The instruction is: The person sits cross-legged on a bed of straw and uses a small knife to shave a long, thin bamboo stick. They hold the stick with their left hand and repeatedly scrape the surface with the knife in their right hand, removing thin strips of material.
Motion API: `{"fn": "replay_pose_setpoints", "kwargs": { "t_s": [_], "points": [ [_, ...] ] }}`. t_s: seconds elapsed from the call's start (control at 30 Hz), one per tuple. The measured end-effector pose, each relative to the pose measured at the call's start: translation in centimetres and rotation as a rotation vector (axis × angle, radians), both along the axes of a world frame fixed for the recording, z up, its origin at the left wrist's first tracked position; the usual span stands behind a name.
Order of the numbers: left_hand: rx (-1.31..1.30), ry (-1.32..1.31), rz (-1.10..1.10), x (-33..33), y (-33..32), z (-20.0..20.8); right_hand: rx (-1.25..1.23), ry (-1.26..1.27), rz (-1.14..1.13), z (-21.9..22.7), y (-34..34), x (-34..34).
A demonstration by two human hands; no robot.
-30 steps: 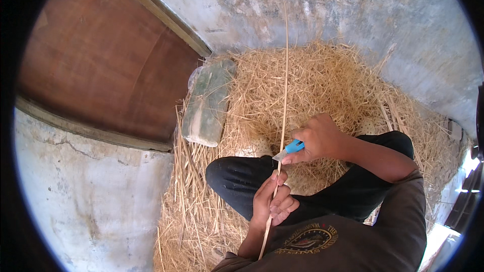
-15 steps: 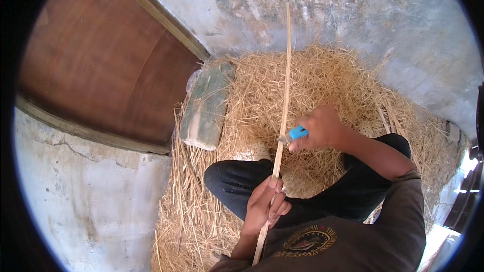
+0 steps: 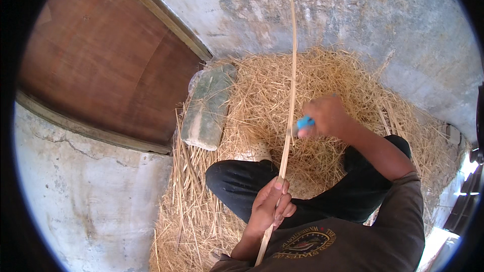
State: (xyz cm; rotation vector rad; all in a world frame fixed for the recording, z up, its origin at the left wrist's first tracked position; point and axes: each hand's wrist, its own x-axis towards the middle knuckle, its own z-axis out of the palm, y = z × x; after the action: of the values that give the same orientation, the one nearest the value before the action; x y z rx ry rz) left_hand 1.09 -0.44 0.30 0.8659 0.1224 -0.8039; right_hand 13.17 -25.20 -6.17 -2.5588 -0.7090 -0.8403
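Note:
A long, pale bamboo strip (image 3: 292,80) slants up from my lap, its far tip in front of the wall. My left hand (image 3: 271,206) is closed around its lower part, thumb on top, and the near end runs back against my shirt. My right hand (image 3: 325,116) is a little blurred and grips a blue-handled utility knife (image 3: 304,122). The knife's tip is at the strip's right side, above my left hand; motion blur hides whether it touches.
Shavings and thin strips (image 3: 333,70) cover the floor around my crossed legs (image 3: 242,181). A greenish stone-like block (image 3: 212,103) lies at the left, by a brown door panel (image 3: 111,55). Stained walls (image 3: 363,15) enclose the far side and left.
My right hand and the knife have shifted slightly right and up along the strip. The strip's far end has swung a little right; my left hand keeps its grip.

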Motion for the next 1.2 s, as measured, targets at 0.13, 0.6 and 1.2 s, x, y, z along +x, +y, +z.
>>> {"fn": "replay_pose_setpoints", "kwargs": {
  "t_s": [0.13,0.6,1.2],
  "points": [
    [-0.009,-0.012,-0.09,-0.5,-0.2,-0.7,0.067,0.18,-0.297,-0.5,-4.9,3.4],
    [0.244,-0.173,-0.244,-2.7,0.6,-2.1,0.263,0.496,-0.734,1.1,-11.2,5.7],
    [0.338,-0.181,-0.409,-5.0,2.9,-1.2,0.273,0.313,-0.777,-1.0,-16.5,8.0]
  ]
}}
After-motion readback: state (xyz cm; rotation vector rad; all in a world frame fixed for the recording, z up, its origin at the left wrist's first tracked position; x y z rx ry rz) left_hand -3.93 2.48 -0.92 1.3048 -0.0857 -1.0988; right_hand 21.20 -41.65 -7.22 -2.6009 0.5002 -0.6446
